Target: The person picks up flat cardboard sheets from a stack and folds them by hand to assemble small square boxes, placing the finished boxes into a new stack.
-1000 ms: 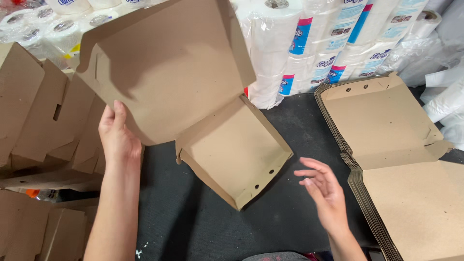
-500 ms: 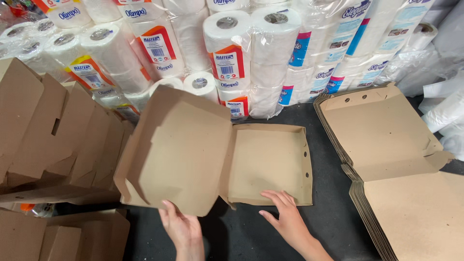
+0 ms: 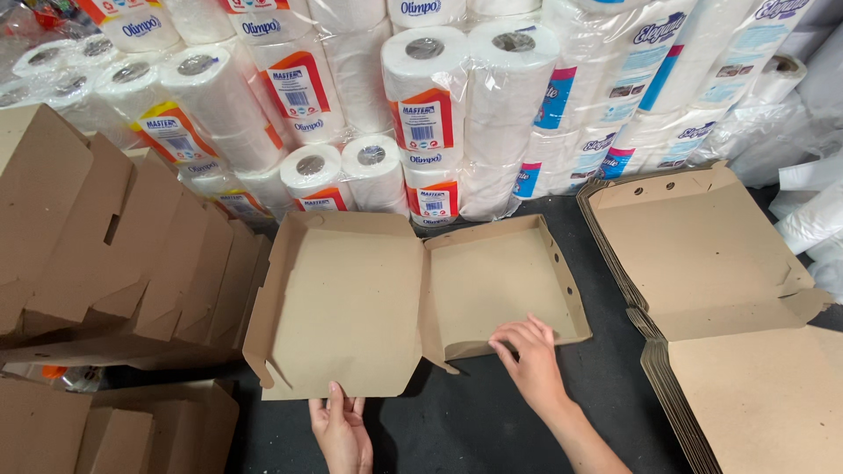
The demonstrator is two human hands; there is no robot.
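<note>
An open brown cardboard box lies flat on the dark table, lid half to the left, tray half to the right. My left hand touches the near edge of the lid half with its fingertips. My right hand rests its fingers on the near edge of the tray half, fingers spread. Neither hand grips the box.
A stack of flat unfolded boxes lies at the right. Folded boxes stand stacked at the left. Wrapped packs of paper rolls wall off the back.
The box was held up by my left hand, then lowered. It now lies flat and opened on the table, with both hands at its near edge.
</note>
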